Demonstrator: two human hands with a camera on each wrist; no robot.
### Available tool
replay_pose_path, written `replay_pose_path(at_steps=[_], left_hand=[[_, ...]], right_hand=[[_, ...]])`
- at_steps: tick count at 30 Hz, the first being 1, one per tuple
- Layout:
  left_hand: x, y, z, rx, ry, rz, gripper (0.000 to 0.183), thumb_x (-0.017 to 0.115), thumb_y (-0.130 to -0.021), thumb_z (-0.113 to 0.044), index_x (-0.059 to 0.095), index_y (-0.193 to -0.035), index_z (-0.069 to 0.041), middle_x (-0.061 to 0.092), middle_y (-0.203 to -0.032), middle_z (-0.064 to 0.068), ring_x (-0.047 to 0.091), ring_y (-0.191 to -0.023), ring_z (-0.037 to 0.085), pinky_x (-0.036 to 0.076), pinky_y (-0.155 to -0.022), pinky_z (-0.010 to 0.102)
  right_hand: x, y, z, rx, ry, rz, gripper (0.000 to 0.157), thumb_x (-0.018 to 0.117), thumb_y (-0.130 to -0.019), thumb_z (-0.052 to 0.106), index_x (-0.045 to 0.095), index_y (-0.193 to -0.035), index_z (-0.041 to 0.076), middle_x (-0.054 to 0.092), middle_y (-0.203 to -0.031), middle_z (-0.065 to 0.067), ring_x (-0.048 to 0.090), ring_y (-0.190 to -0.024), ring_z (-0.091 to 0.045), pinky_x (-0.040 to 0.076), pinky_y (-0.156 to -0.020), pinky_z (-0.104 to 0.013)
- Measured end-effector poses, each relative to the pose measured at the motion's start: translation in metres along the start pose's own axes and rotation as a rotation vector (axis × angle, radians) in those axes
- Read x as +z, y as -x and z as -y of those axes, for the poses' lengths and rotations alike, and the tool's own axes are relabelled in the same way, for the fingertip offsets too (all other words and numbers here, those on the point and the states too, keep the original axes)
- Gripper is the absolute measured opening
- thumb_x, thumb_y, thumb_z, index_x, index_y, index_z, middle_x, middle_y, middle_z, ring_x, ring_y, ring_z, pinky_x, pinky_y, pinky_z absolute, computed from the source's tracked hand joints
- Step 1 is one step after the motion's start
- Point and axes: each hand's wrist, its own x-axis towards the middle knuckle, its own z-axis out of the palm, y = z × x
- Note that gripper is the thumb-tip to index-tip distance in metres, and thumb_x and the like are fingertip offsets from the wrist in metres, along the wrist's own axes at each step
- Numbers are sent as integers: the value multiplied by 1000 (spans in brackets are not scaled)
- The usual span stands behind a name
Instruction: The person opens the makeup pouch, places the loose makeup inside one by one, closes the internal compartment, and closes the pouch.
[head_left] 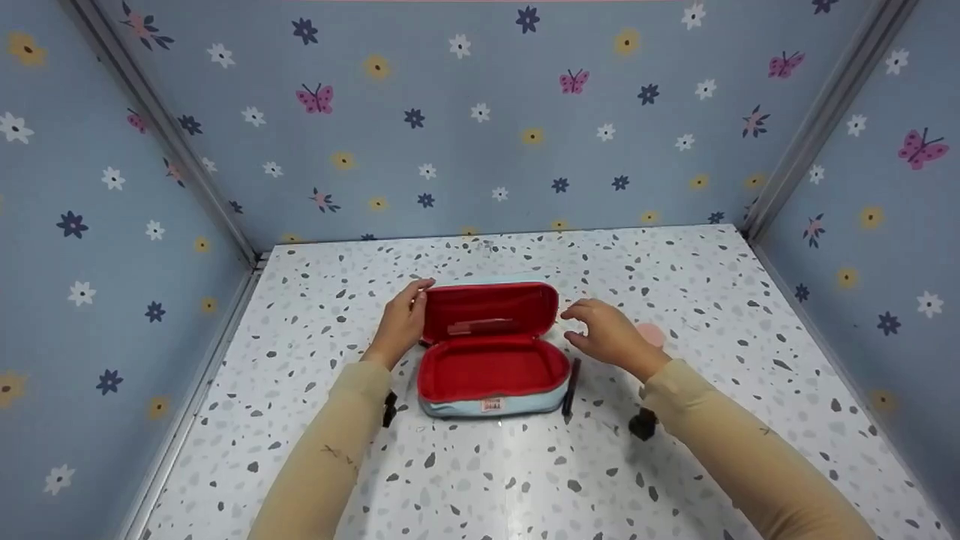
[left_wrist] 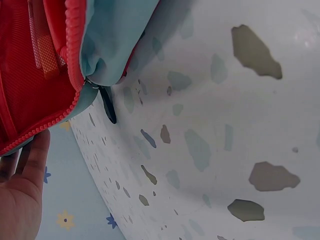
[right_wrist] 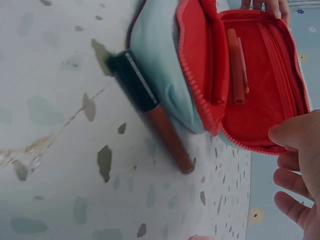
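Observation:
A light-blue zip pouch (head_left: 491, 406) with a red lining lies unzipped, its lid (head_left: 487, 296) raised at the back. My left hand (head_left: 401, 322) holds the lid at its left edge, fingers behind it in the left wrist view. Close to the lid's right edge is my right hand (head_left: 611, 335), fingers loosely bent and nothing held. Two slim tubes, one an orange-brown tube (right_wrist: 236, 67), sit behind the lid's red mesh. Beside the pouch on the right lies a lip gloss tube (right_wrist: 155, 112) with a black cap and reddish-brown body.
A pale pink round thing (head_left: 651, 334) lies partly hidden behind my right wrist. The white speckled table (head_left: 480, 487) is bounded by blue flowered panels (head_left: 450, 150) at the back and sides. Small black objects (head_left: 643, 424) show near both wrists; their kind is unclear.

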Motion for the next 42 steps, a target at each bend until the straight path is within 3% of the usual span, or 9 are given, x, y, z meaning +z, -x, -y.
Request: replay_pose_path(at_steps=[13,19,25,35,42], left_hand=[[-1,-2,1,5,8,8,42,38,-119,-22,57,-156,-12,63,-153,15,66,-134,31,55,-116,51],[-3,-1,4,34,11,-2,42,39,-119,-19,57,-156,-10,65,-151,17,67,-133,33,55,-115,52],[-3,-1,3,33,10,-6,42,39,-119,-18,57,-155,-9,65,-151,18,66,-134,33,54,-116,52],[-1,1,5,4,15,-1,42,39,-119,-19,58,-155,-9,64,-151,18,66,-133,33,54,-116,52],[-2,-2,2,8,14,7,42,38,-119,-20,57,-155,-10,64,-151,17,66,-133,32,54,-117,51]], right_hand=[[2,19,-13,35,-35,180,33,80,-96,12,76,-124,-5,78,-119,-21,74,-109,-38,62,-98,-56],[6,26,-16,-7,-3,217,31,81,-93,11,78,-122,-3,79,-121,-19,74,-116,-39,60,-104,-56],[10,32,-18,21,-15,279,34,84,-91,10,79,-124,2,78,-128,-16,73,-123,-37,59,-109,-55],[18,40,-14,-19,-29,312,35,80,-89,2,80,-123,9,80,-123,-9,74,-118,-31,61,-105,-52],[20,38,-15,-112,41,288,28,80,-89,-1,83,-114,12,79,-112,-6,74,-106,-28,63,-97,-48]])
